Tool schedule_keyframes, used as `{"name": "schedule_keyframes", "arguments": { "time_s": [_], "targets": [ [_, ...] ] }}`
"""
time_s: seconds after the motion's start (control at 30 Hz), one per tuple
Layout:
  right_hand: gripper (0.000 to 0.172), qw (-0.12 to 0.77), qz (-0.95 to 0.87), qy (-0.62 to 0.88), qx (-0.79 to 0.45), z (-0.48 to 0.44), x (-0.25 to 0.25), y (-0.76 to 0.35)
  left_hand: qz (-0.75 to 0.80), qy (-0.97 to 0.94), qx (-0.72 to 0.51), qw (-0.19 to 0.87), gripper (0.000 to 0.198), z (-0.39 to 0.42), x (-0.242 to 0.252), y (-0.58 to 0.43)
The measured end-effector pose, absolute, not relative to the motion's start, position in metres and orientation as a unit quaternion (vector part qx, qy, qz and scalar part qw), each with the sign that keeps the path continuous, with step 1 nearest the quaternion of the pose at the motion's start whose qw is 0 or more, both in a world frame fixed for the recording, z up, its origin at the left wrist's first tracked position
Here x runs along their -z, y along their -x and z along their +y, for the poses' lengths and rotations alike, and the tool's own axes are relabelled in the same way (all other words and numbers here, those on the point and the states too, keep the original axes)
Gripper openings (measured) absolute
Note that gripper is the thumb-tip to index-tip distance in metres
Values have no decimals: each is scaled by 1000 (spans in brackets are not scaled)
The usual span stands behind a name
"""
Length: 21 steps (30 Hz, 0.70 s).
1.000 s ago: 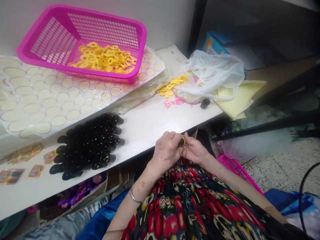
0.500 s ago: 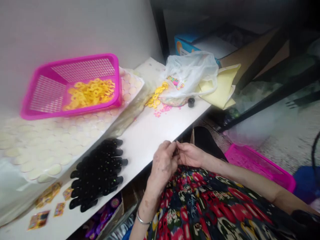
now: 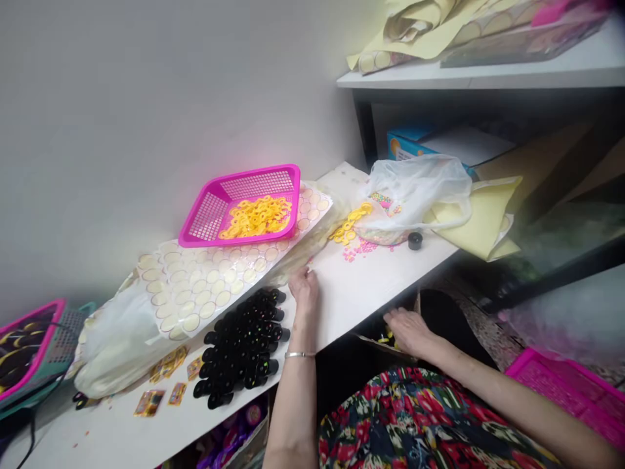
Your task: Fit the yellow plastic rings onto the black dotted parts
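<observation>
My left hand (image 3: 305,291) reaches out over the white table (image 3: 371,280), its fingers curled near the far end of a pile of black cylinders (image 3: 244,345) with coloured dots. I cannot see whether it holds anything. My right hand (image 3: 407,331) is lower, below the table's front edge, fingers down in a box (image 3: 375,339) with small yellow pieces. A pink basket (image 3: 244,205) of yellow rings stands on a sheet of round stickers (image 3: 205,280).
A white plastic bag (image 3: 415,189) with coloured beads, loose yellow rings (image 3: 347,225), pink beads and a black cap (image 3: 415,240) lie at the table's right end. Yellow paper (image 3: 483,215), a shelf above, another pink basket (image 3: 566,391) on the floor, small printed cards (image 3: 166,378).
My hands have parted: the left went up onto the table beside the black cylinders, the right dropped below the table edge. The view has lifted and widened.
</observation>
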State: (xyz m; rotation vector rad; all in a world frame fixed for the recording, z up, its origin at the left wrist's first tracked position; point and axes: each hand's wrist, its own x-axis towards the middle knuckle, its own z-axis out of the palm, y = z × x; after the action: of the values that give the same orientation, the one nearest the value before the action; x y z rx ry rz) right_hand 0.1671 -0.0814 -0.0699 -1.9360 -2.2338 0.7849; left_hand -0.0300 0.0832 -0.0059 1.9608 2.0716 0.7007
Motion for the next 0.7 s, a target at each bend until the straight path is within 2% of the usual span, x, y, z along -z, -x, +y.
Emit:
{"name": "schedule_keyframes", "arguments": {
  "time_s": [0.1,0.23,0.43,0.7],
  "targets": [
    [32,-14,-761,597,-253,-79,73,-163,703,-679,-207,51,33,102,10,25],
    [28,-11,-781,569,-260,-84,66,-173,717,-664,-207,51,34,112,12,18],
    [20,66,-762,549,-338,-90,32,-193,719,-658,-212,71,35,116,15,14],
    [11,179,-751,508,-383,-82,0,-188,721,-647,-219,113,31,121,15,16]
  ]
}}
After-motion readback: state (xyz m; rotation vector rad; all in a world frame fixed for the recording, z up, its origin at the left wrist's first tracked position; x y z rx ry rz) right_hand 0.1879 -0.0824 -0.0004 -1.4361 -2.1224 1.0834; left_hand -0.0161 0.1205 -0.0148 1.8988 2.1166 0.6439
